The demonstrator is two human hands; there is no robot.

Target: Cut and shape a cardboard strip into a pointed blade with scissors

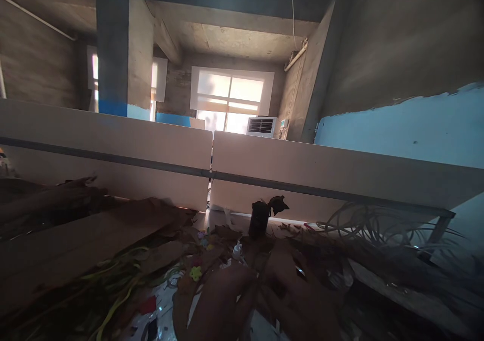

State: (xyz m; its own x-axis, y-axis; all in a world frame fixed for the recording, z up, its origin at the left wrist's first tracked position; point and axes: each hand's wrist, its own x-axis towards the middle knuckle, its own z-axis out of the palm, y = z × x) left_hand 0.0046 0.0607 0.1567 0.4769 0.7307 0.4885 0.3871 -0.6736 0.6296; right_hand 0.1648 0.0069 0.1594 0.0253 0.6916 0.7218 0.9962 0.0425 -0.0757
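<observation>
Low in the head view, both hands are dark and close together over a cluttered surface. My left hand point(227, 295) has its fingers bent toward the middle. Beside it on the right, my right hand point(289, 275) has bent fingers that meet near the left one. Their fingertips are pressed together on something too small and dark to make out. Just beyond them is a small white bottle point(237, 250) with a narrow tip. A yellow-green flower-shaped piece point(195, 273) lies left of my left hand. Behind the hands stands a dark cylindrical container point(259, 219).
A pale divider panel point(272, 157) runs across behind the clutter. Brown sheets point(102, 240) and yellow-green strands point(113, 308) cover the left side. Loops of thin cable point(363, 225) lie at the right. A red piece point(147, 304) is at the lower left.
</observation>
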